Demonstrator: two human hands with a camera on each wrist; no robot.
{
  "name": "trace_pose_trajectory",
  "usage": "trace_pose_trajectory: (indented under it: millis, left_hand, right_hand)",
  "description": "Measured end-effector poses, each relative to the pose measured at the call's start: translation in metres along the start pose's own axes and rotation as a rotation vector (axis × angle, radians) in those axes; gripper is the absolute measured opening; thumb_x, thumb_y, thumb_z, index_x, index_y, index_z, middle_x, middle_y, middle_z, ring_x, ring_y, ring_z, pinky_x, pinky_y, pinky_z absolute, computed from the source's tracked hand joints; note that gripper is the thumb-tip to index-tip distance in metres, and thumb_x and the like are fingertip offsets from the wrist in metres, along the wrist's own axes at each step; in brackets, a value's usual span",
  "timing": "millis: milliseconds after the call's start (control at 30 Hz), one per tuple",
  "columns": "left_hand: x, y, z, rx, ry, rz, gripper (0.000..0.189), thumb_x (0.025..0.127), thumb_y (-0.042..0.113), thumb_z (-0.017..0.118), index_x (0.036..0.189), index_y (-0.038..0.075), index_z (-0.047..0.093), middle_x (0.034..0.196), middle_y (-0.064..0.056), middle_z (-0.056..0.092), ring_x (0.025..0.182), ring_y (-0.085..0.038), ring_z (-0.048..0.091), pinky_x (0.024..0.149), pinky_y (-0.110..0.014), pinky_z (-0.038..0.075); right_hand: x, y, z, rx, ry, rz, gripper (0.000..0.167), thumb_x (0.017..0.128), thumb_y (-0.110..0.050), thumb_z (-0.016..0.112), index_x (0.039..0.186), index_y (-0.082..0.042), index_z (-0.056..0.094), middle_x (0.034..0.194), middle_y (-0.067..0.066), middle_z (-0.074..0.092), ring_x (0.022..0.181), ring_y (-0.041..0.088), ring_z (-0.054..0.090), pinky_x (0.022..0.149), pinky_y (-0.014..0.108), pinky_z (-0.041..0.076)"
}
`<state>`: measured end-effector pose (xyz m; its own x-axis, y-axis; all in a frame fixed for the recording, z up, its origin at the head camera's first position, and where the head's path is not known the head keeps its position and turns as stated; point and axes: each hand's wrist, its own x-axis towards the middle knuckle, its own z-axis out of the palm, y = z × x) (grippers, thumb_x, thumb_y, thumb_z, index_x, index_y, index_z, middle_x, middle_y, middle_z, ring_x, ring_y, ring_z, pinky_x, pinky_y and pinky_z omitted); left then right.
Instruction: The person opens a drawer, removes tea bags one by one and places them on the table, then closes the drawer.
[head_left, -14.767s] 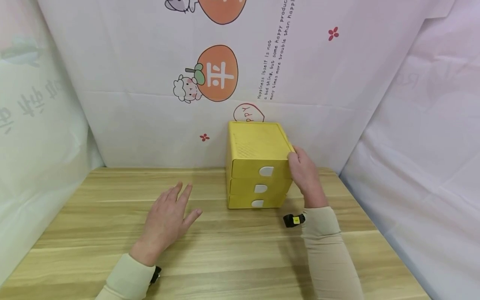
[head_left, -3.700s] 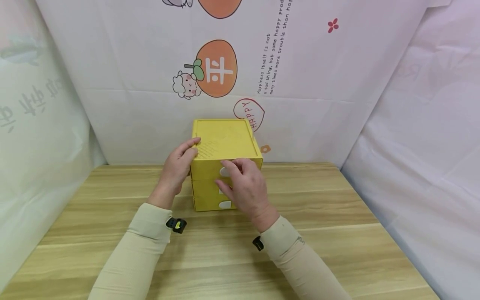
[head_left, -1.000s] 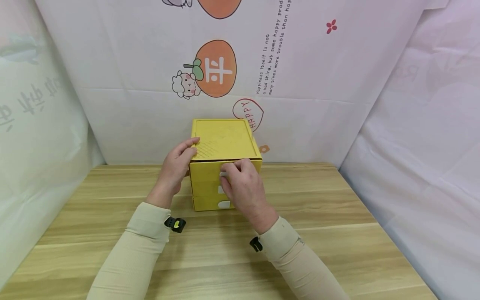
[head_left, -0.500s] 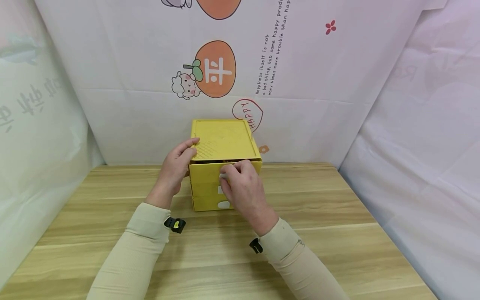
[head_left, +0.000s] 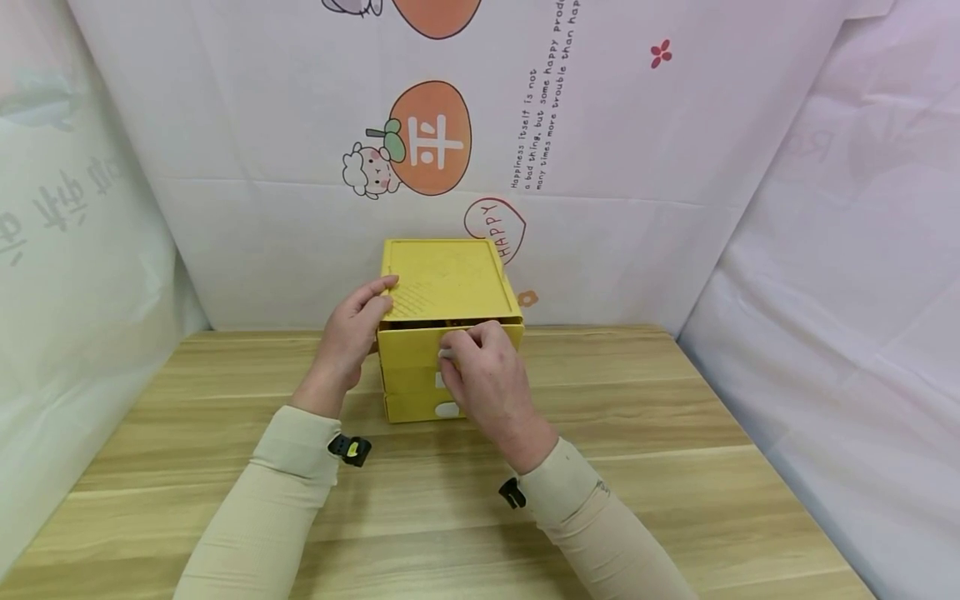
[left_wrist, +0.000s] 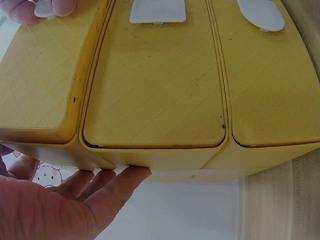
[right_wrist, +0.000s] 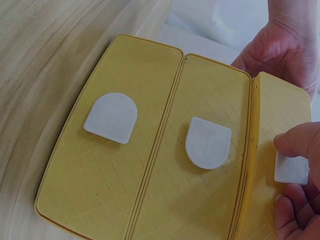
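A yellow box with three stacked drawers [head_left: 446, 279] stands on the table by the back cloth. My left hand [head_left: 347, 333] holds its left side near the top front corner; in the left wrist view, several fingers [left_wrist: 117, 187] lie along the side wall. With thumb and fingers, my right hand [head_left: 491, 379] pinches the white handle [right_wrist: 291, 167] of the top drawer [head_left: 408, 354]. That drawer sticks out a little, leaving a dark gap under the box top. Its contents are mostly hidden. The middle drawer [right_wrist: 200, 95] and bottom drawer [right_wrist: 107, 165] sit flush, each with a white handle.
The wood-grain table [head_left: 420, 533] extends around the box. A white printed cloth [head_left: 600, 250] hangs directly behind it, with more pale cloth at the left and right sides. Dark straps [head_left: 351, 450] sit at both wrists.
Since the earliest frame the box has shifted left and my left hand has come onto it. My right hand has moved from its right edge to the top handle; the top drawer has slid slightly out.
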<state>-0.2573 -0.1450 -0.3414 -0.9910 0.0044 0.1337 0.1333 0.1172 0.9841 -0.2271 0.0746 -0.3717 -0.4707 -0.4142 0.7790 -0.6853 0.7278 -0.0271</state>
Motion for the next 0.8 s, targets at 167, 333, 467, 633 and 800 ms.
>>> trace_pose_trajectory:
  millis: [167,333,467,633,800]
  left_hand:
    - [0.0001,-0.0002,0.0007,0.004,-0.001,0.000,0.050,0.107,0.038,0.046,0.156,0.030,0.050,0.166,0.005,0.038,0.133,-0.026,0.043,0.098,-0.048,0.047]
    - [0.0002,-0.0005,0.0003,0.003,-0.002,0.001,0.050,0.107,0.038,0.046,0.156,0.030,0.050,0.166,0.005,0.038,0.136,-0.026,0.043,0.100,-0.050,0.047]
    - [0.0004,-0.0014,-0.0002,-0.002,-0.003,0.000,0.050,0.107,0.039,0.047,0.156,0.030,0.050,0.166,0.005,0.038,0.136,-0.026,0.042,0.101,-0.052,0.046]
    - [0.0007,-0.0025,0.0003,0.001,-0.004,-0.006,0.049,0.107,0.039,0.047,0.156,0.031,0.051,0.165,0.006,0.039,0.128,-0.028,0.043,0.098,-0.051,0.046]
    - [0.0008,-0.0021,0.0004,-0.005,-0.002,-0.002,0.049,0.107,0.039,0.047,0.156,0.031,0.051,0.166,0.006,0.038,0.132,-0.026,0.043,0.098,-0.050,0.046]
  right_hand:
    - [-0.0007,0.0001,0.0002,0.004,0.004,-0.006,0.012,0.096,-0.017,0.075,0.104,-0.013,0.068,0.098,0.008,0.057,0.088,0.020,0.054,0.068,0.029,0.053]
    - [-0.0003,0.0005,0.0003,0.004,0.005,-0.009,0.012,0.096,-0.017,0.074,0.104,-0.013,0.068,0.098,0.008,0.057,0.088,0.020,0.054,0.069,0.029,0.052]
    - [-0.0001,0.0002,0.0003,0.001,0.001,-0.009,0.012,0.096,-0.017,0.075,0.104,-0.013,0.068,0.097,0.007,0.057,0.088,0.019,0.054,0.069,0.029,0.052]
    - [-0.0018,0.0002,0.0005,0.008,0.001,-0.005,0.011,0.096,-0.017,0.075,0.103,-0.013,0.068,0.097,0.007,0.057,0.088,0.020,0.054,0.069,0.029,0.052]
    - [-0.0013,0.0001,0.0007,0.014,0.003,-0.002,0.011,0.096,-0.017,0.075,0.103,-0.013,0.068,0.097,0.007,0.057,0.089,0.020,0.054,0.069,0.029,0.052]
